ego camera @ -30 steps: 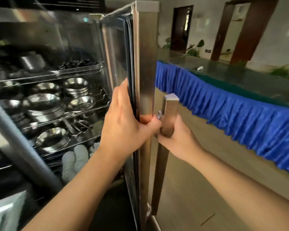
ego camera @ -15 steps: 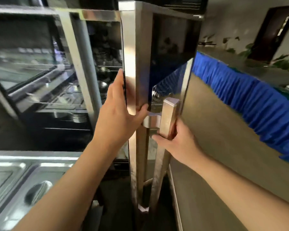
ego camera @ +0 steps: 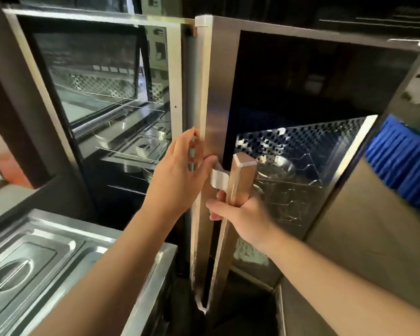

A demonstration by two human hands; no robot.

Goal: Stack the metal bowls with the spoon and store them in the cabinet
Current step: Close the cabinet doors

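Steel cabinet (ego camera: 95,69) fills the view; its door (ego camera: 218,105) stands nearly shut, free edge close beside the frame. Upright handle (ego camera: 240,187) runs vertical on the door face. Right hand (ego camera: 243,214) is wrapped around the handle; left hand (ego camera: 180,175) lies spread, palm against the door edge, nearer the gap. Bowls and spoon are not clearly visible, presumably inside. Counter (ego camera: 155,263) crowds the lower left; judged: fingers risk pinching.
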